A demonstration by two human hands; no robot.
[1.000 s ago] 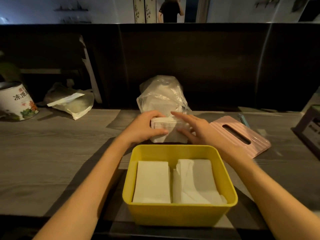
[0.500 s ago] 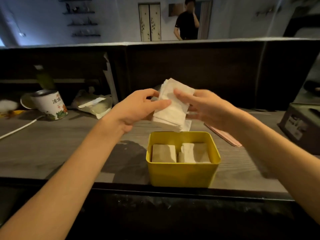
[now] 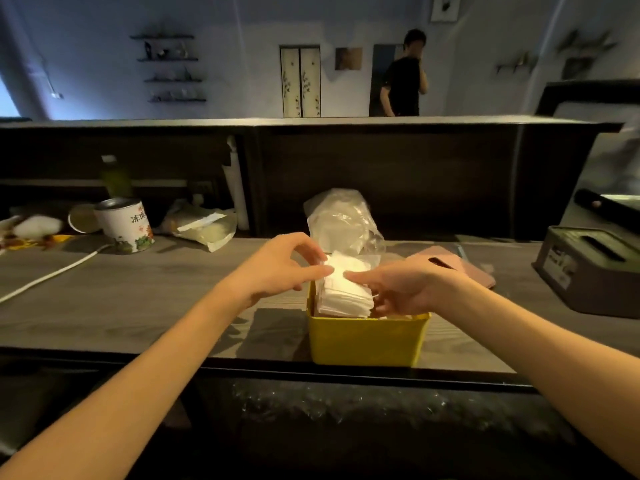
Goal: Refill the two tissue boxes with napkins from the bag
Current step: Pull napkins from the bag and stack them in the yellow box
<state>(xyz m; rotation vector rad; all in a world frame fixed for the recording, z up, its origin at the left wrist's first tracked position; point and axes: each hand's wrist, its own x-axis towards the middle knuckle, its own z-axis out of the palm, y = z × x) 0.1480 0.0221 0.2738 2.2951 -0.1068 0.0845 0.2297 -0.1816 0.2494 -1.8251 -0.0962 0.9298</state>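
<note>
A yellow tissue box (image 3: 367, 341) stands open near the counter's front edge. A stack of white napkins (image 3: 346, 289) tilts into its left side. My left hand (image 3: 277, 268) pinches the stack's top left corner, and my right hand (image 3: 398, 289) holds its right side with curled fingers over the box. The clear plastic napkin bag (image 3: 343, 223) stands just behind the box. The box's pink lid (image 3: 460, 268) lies flat to the right. A dark green tissue box (image 3: 588, 268) with its slotted lid on sits at the far right.
A white tea tin (image 3: 124, 226), a crumpled plastic packet (image 3: 204, 226) and a white cable (image 3: 45, 277) lie on the wooden counter (image 3: 121, 306) at the left. A dark back panel rises behind. A person stands in the room beyond.
Both hands have lowered the napkin stack from above the yellow box down into it. The camera view has tilted up and back.
</note>
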